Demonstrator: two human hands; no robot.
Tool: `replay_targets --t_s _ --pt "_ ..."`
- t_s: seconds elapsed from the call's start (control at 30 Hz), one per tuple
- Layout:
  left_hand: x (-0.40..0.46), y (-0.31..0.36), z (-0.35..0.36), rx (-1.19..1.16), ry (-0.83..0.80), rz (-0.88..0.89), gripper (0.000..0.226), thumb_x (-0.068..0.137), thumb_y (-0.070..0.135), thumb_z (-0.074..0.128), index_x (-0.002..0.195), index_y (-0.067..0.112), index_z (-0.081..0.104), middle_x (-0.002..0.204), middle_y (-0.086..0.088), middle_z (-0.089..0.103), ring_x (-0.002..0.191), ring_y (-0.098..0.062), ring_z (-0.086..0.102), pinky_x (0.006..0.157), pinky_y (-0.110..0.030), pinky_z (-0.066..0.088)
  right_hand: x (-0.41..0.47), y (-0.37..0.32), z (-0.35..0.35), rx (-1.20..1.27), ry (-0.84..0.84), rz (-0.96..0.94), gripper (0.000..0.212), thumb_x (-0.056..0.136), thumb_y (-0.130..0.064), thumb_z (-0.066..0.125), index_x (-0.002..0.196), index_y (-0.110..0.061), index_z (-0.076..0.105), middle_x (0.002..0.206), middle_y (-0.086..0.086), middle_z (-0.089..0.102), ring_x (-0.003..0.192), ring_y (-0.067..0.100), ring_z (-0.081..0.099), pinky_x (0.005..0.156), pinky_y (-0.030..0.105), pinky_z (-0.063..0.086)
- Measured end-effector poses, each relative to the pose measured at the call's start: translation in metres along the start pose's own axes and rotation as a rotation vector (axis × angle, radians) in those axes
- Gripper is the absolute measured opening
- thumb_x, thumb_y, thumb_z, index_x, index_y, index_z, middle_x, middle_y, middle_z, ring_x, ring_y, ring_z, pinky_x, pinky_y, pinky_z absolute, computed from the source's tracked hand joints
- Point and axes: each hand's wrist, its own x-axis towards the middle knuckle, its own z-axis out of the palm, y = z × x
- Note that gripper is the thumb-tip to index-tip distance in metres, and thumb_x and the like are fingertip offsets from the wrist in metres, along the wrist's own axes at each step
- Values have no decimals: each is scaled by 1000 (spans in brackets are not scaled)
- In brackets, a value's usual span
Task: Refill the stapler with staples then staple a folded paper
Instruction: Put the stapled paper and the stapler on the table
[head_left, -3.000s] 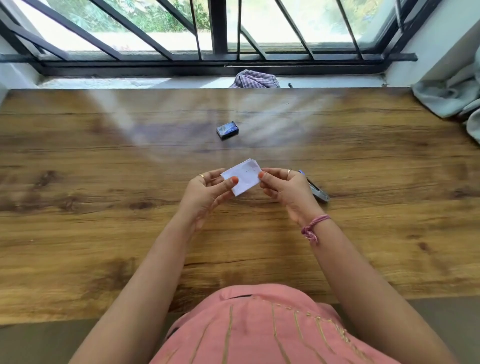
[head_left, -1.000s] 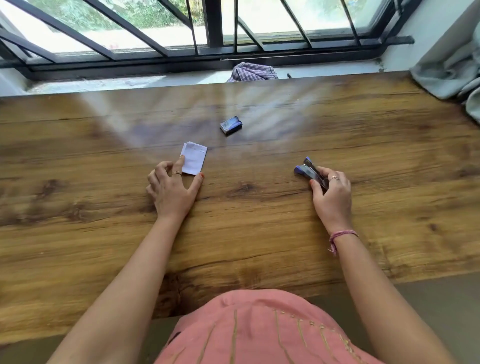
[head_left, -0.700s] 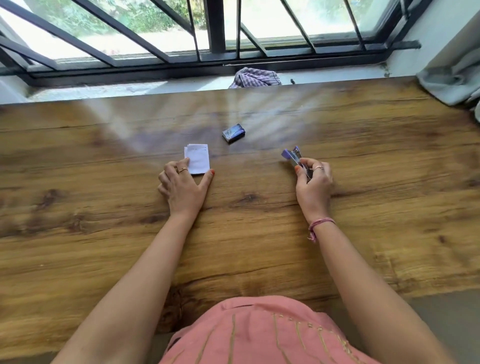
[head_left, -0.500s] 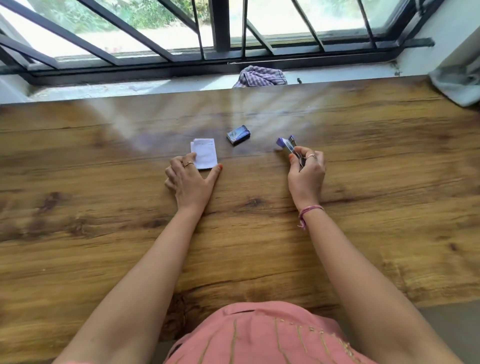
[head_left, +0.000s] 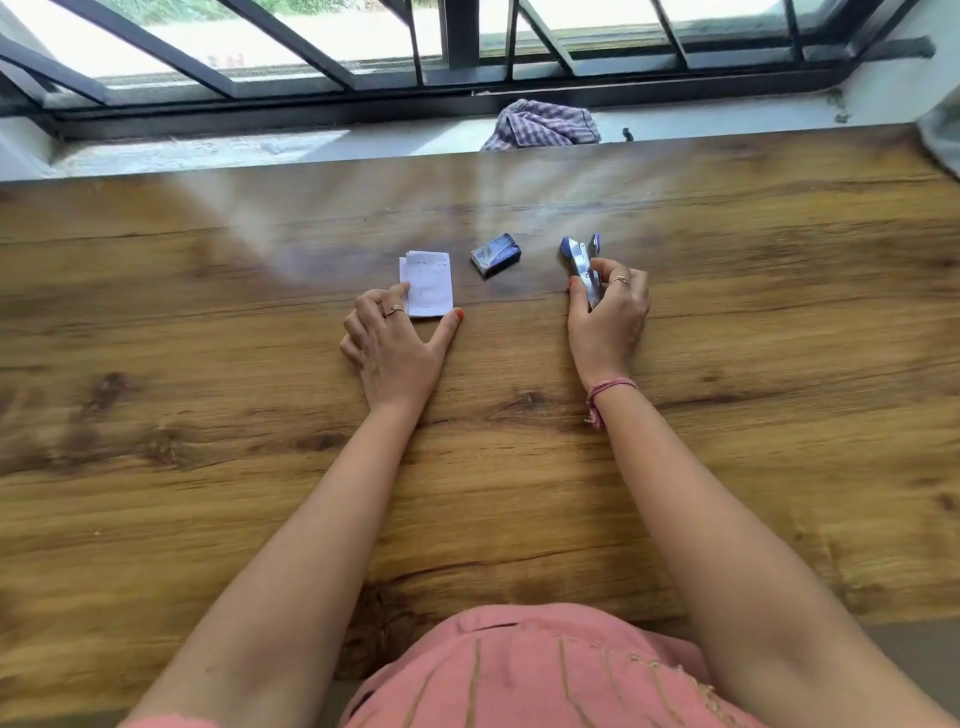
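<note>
Step in hand: I judged this the start of the refill; I had the stapler (head_left: 581, 262) up in my right hand (head_left: 608, 317), while the folded paper (head_left: 428, 283) waited unstapled.
Right hand: my fingers were curled round the stapler's rear half, thumb on its left side; its blue nose pointed to 11 o'clock and its two arms stood parted at the tip.
Left hand: my left hand (head_left: 397, 345) lay on the table (head_left: 208, 467), fingers loosely bent, forefinger resting on the paper's left edge and thumb tip at its near right corner.
Staple box: one small blue staple box (head_left: 496, 253) lay flat between paper and stapler, at 1 o'clock from the paper; I could not tell whether it was sealed.
Next move: I reckoned the stapler wanted opening fully, and the box opening for a strip, which needs the left hand off the paper.
Count: one stapler, one box, one folded paper, two hands.
Beyond: one checked cloth (head_left: 543, 124) at 12 o'clock on the sill.
</note>
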Motion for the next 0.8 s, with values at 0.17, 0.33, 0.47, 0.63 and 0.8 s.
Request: replay_targets --t_s 0.17,0.33,0.47,0.63,0.8 --pt "0 -2 1 -13 6 15 70 76 66 61 128 20 49 125 -8 45 117 -30 38 93 -41 26 -4 -7 -3 -192 -5 -161 35 84 -27 65 117 -18 61 122 10 52 112 29 48 86 38 36" --pt "0 -2 1 -34 17 7 72 74 66 63 128 20 48 126 -9 45 117 -30 39 92 -41 27 4 -26 4 -334 -181 -477 36 84 -16 61 119 -22 61 134 -2 51 120 23 43 84 33 20" --pt "0 -2 1 -29 19 4 69 75 61 64 128 20 48 126 -8 45 118 -31 39 94 -43 28 13 -32 18 -479 -360 -536 42 89 -9 47 129 -23 55 150 -5 38 129 22 34 93 41 19" --pt "-1 -1 2 -1 20 16 64 77 55 63 128 20 49 125 -8 45 118 -31 39 94 -43 28 10 -28 24 -526 -413 -512 42 96 -17 42 136 -28 49 148 -4 40 129 25 34 91 39 19" --pt "-1 -1 3 6 22 29 62 77 55 63 127 21 51 124 -8 46 118 -31 39 94 -42 27 -8 -22 17 -484 -367 -504 37 95 -19 47 129 -27 56 135 2 51 126 26 40 90 43 24"
